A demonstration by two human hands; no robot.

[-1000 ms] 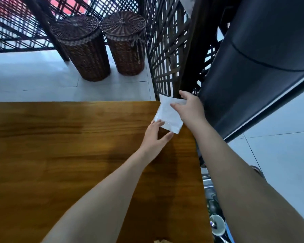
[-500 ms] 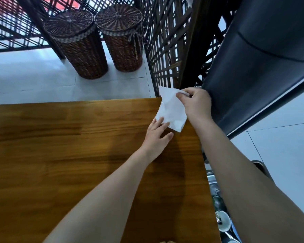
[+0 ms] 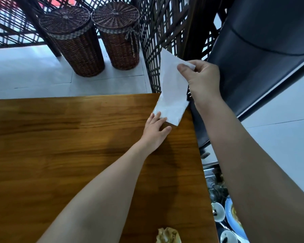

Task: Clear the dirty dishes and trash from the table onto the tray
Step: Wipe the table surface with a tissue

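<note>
A white tissue point(image 3: 172, 79) rises out of a white tissue pack point(image 3: 172, 113) lying at the far right corner of the wooden table point(image 3: 60, 146). My right hand point(image 3: 203, 79) pinches the tissue's top corner between thumb and fingers, above the table edge. My left hand point(image 3: 155, 132) lies with its fingers pressed on the near end of the pack, holding it down. A crumpled brownish napkin point(image 3: 168, 235) sits on the table at the bottom edge of the view. Right of the table and lower down, small white bowls point(image 3: 218, 212) and a blue plate point(image 3: 232, 218) are partly hidden by my right arm.
A dark padded seat back point(image 3: 256, 67) stands close to the table's right edge. Beyond the far edge, two lidded wicker baskets point(image 3: 74, 42) stand on the pale floor beside a dark lattice screen point(image 3: 158, 28).
My right hand has risen and drawn the tissue further up out of the pack. My left hand has stayed pressed on the pack. The crumpled napkin has come into view.
</note>
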